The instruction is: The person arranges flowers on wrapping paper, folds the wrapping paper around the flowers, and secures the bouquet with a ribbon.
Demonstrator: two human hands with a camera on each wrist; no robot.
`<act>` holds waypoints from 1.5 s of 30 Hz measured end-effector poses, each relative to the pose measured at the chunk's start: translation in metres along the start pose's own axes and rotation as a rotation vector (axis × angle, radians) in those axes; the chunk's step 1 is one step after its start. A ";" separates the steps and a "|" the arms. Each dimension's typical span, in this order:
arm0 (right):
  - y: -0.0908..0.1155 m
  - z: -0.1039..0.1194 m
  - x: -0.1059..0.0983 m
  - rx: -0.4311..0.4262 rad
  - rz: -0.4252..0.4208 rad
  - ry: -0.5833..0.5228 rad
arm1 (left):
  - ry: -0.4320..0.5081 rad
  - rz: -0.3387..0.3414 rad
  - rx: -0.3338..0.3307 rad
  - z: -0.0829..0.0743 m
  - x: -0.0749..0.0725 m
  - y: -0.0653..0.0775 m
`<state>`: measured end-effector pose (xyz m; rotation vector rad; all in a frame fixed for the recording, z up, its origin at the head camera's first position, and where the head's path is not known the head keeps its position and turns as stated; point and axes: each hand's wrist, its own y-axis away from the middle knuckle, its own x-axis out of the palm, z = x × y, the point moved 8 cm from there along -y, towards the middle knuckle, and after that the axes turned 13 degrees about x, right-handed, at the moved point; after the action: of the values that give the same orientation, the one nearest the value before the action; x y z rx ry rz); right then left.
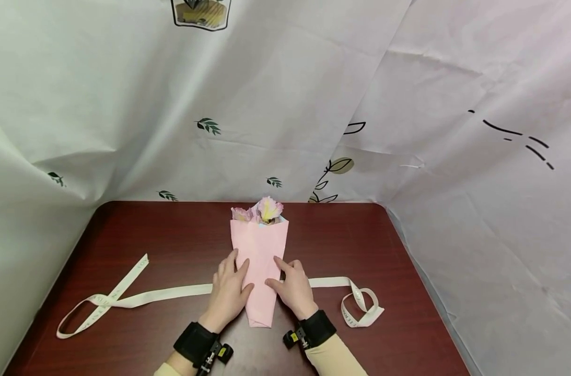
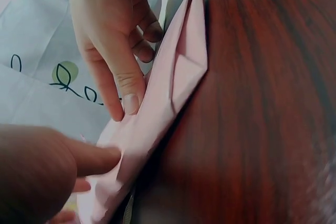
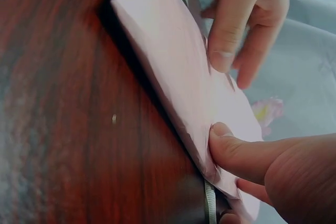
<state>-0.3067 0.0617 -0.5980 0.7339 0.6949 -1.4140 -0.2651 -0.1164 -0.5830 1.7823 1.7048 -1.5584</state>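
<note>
A small bouquet point(image 1: 263, 245) wrapped in pink paper lies on the table, its narrow folded end toward me. Pink and yellow flowers point(image 1: 269, 210) show at the far, wide end. My left hand point(image 1: 226, 292) holds the left side of the wrapper, thumb on top and fingers along the edge. On the opposite side, my right hand point(image 1: 294, 289) grips the wrapper by its edge; in the right wrist view its thumb presses the paper point(image 3: 163, 51). A white printed ribbon point(image 1: 177, 293) runs crosswise beneath the bouquet, its middle hidden by the wrapper and hands.
The dark red-brown wooden table point(image 1: 172, 235) has rounded far corners. One ribbon end loops at the left, and the other curls up at the right. A pale cloth point(image 1: 285, 94) with leaf prints hangs behind the table and along its sides.
</note>
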 end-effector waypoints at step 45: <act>0.004 -0.091 -0.085 -0.155 0.067 0.151 | -0.097 0.309 -0.086 0.109 -0.103 0.057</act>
<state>-0.3053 0.1858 -0.5855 0.7398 0.8801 -1.2374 -0.2496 -0.2762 -0.5754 1.7935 1.3554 -1.3930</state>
